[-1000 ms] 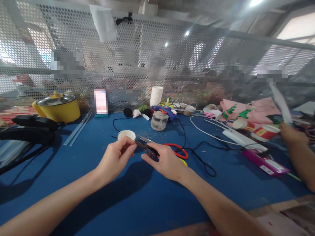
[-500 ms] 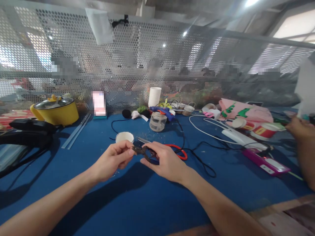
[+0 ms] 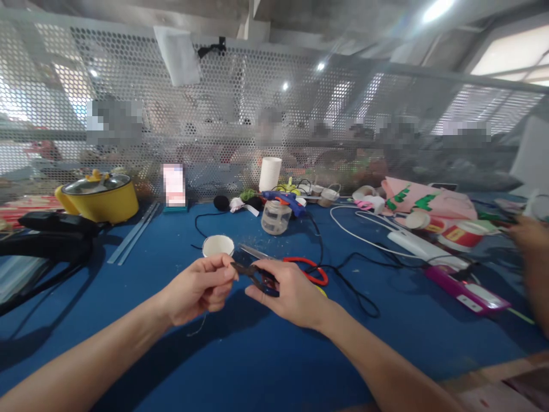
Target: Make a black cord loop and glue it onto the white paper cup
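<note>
My right hand (image 3: 295,294) is closed round the handles of small dark-jawed pliers (image 3: 247,271). The pliers' tips meet the fingertips of my left hand (image 3: 199,289), which are pinched together. What they hold is too small to make out. A thin pale strand (image 3: 199,327) shows below my left hand, against the blue table (image 3: 240,366). Just behind my left fingers stands a small white cup (image 3: 218,246). Scissors with red handles (image 3: 321,277) lie behind my right hand, their blades pointing left.
A blue glue gun (image 3: 285,200) rests on a clear jar (image 3: 275,218). Black cables and a purple power strip (image 3: 463,292) lie to the right, near another person's hand (image 3: 529,234). A yellow pot (image 3: 100,197) and a black tool (image 3: 51,240) stand left. Perforated metal panel (image 3: 231,103) behind.
My view has tipped slightly, so the scene sits a little lower. The pliers stay at my left fingertips. The other person's hand on the right has moved a little lower.
</note>
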A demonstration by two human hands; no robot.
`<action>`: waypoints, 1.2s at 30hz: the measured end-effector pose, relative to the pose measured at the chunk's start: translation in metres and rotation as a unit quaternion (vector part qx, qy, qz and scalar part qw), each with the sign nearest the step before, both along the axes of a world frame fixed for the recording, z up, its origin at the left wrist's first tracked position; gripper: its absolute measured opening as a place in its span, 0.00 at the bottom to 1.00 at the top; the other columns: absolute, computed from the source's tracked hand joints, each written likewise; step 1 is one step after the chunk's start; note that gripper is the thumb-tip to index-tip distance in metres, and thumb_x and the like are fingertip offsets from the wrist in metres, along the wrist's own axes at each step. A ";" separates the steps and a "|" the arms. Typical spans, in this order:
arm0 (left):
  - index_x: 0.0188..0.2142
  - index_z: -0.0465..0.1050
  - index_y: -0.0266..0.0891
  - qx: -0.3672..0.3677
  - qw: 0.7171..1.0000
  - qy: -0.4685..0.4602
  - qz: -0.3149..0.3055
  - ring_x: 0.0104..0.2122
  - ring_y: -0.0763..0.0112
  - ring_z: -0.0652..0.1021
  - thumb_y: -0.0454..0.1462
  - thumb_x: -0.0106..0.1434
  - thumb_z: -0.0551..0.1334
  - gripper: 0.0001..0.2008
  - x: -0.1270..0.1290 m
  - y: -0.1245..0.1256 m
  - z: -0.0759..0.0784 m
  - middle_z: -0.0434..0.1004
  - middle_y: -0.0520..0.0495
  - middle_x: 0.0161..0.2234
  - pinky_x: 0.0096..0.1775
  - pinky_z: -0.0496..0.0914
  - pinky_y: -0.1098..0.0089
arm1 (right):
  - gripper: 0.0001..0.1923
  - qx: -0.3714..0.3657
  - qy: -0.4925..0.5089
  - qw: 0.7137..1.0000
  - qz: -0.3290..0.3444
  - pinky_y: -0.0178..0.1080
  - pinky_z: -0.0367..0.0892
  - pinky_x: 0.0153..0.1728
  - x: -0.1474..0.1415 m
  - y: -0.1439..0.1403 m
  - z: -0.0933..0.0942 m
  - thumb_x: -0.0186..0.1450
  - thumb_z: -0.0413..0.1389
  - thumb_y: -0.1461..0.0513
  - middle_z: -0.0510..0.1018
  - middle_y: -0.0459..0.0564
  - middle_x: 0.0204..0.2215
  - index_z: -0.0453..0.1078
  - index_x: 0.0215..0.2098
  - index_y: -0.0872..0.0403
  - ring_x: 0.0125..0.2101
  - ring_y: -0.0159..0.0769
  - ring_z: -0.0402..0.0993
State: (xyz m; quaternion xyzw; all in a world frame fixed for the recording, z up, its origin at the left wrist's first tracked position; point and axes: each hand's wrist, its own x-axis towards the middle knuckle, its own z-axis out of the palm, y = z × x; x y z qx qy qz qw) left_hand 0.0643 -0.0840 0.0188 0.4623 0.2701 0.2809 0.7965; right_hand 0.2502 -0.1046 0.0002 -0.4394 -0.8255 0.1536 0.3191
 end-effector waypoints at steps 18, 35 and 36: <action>0.26 0.64 0.34 -0.001 0.999 -0.008 0.032 0.13 0.86 0.50 0.35 0.58 0.56 0.07 0.003 0.000 0.001 0.54 0.58 0.14 0.16 0.46 0.81 | 0.15 -0.073 0.039 0.997 -0.003 0.33 0.61 0.26 -0.002 0.001 0.000 0.59 0.50 0.54 0.72 0.48 0.26 0.66 0.37 0.56 0.25 0.31 0.66; 0.26 0.61 0.37 0.071 0.995 0.066 0.034 0.12 0.84 0.53 0.37 0.60 0.52 0.07 0.003 0.005 0.000 0.54 0.59 0.14 0.15 0.50 0.80 | 0.16 -0.026 0.004 0.999 -0.034 0.33 0.58 0.23 0.001 0.002 -0.001 0.58 0.50 0.52 0.70 0.46 0.22 0.65 0.35 0.56 0.21 0.30 0.63; 0.26 0.61 0.37 0.126 0.984 0.101 0.077 0.13 0.84 0.55 0.37 0.59 0.54 0.07 0.004 0.003 0.000 0.56 0.58 0.15 0.16 0.51 0.79 | 0.16 -0.030 0.009 0.999 -0.042 0.33 0.58 0.23 0.000 0.001 -0.001 0.59 0.50 0.52 0.70 0.47 0.23 0.66 0.35 0.57 0.22 0.30 0.64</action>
